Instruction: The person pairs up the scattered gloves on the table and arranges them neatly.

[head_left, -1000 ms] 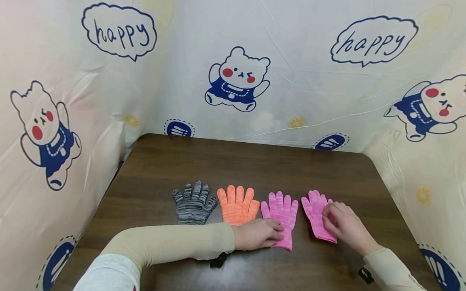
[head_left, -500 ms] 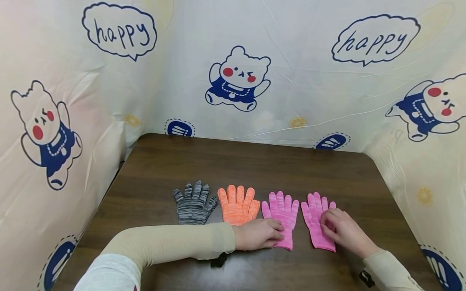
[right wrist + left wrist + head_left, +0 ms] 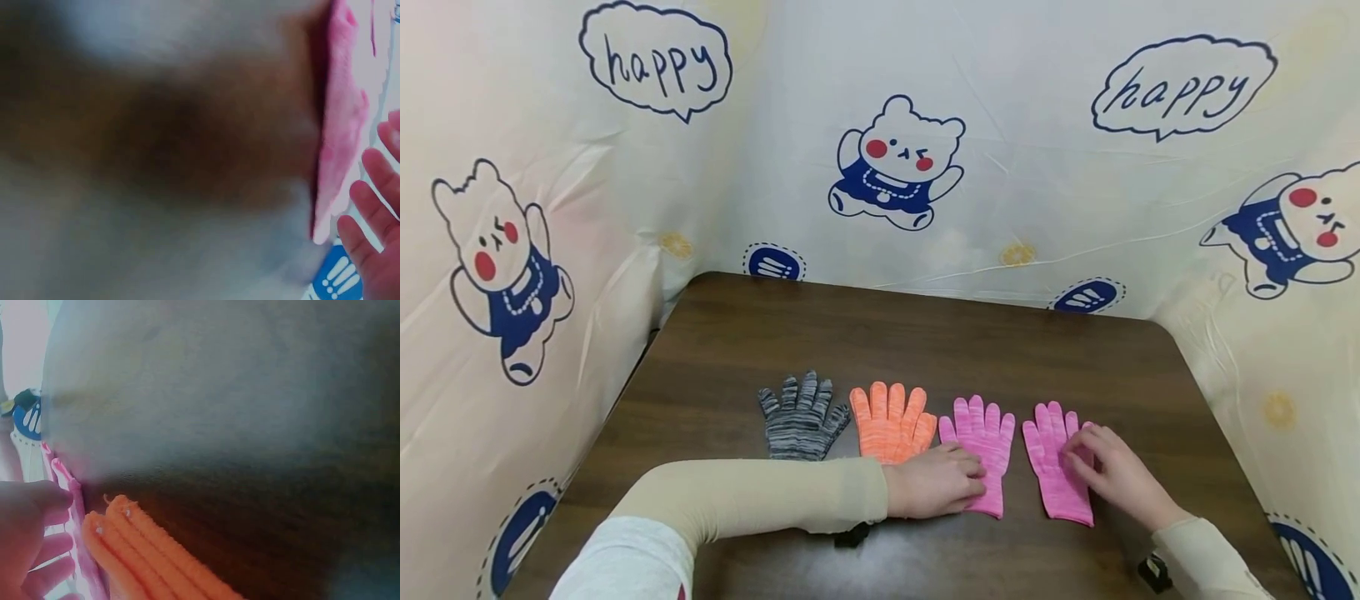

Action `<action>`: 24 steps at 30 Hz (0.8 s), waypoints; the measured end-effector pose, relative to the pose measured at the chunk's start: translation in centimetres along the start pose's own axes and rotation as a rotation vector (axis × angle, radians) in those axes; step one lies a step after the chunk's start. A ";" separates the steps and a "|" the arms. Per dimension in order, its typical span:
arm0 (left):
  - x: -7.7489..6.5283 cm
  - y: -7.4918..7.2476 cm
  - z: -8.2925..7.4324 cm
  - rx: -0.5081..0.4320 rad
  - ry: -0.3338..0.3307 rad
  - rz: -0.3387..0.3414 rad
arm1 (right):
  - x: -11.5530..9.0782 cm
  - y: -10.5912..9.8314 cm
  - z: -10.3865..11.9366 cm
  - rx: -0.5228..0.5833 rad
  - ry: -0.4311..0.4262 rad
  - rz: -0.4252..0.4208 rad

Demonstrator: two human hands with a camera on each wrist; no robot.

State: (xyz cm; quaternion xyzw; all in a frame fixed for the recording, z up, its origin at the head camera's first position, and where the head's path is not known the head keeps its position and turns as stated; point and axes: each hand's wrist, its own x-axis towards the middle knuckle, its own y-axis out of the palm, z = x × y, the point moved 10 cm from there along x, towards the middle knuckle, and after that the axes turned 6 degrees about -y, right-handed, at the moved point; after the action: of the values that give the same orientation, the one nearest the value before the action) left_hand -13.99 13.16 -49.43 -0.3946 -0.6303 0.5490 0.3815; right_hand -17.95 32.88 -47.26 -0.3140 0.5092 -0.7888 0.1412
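Note:
Four knitted gloves lie in a row on the brown table (image 3: 880, 333), fingers pointing away from me. My left hand (image 3: 934, 482) rests on the lower left part of one pink glove (image 3: 988, 437), and its forearm crosses over the cuffs of the orange glove (image 3: 889, 425) and the grey striped glove (image 3: 801, 425). At the right end, the fingers of my right hand (image 3: 1120, 477) touch the side of a second pink glove (image 3: 1054, 471). In the right wrist view, fingers (image 3: 375, 200) are spread beside the pink glove (image 3: 340, 119); the contact is hidden there.
A pale curtain (image 3: 775, 167) printed with bears and "happy" bubbles surrounds the table's back and sides. Small black objects, apparently wrist gear, show under the left sleeve (image 3: 852, 536) and the right sleeve (image 3: 1195, 550).
The right-hand pink glove has turned from a slant to nearly straight and slid a little toward me, my right hand shifting slightly with it. The left hand stays in place.

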 end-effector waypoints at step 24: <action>6.5 0.1 -4.2 0.150 -0.030 -0.013 | 4.1 2.8 -8.6 0.067 0.395 0.354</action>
State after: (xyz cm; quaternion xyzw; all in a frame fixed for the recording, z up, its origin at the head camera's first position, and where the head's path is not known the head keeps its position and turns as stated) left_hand -12.72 20.82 -48.80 -0.3527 -0.5954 0.5981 0.4041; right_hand -26.86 35.56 -50.80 -0.0552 0.5477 -0.8140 0.1853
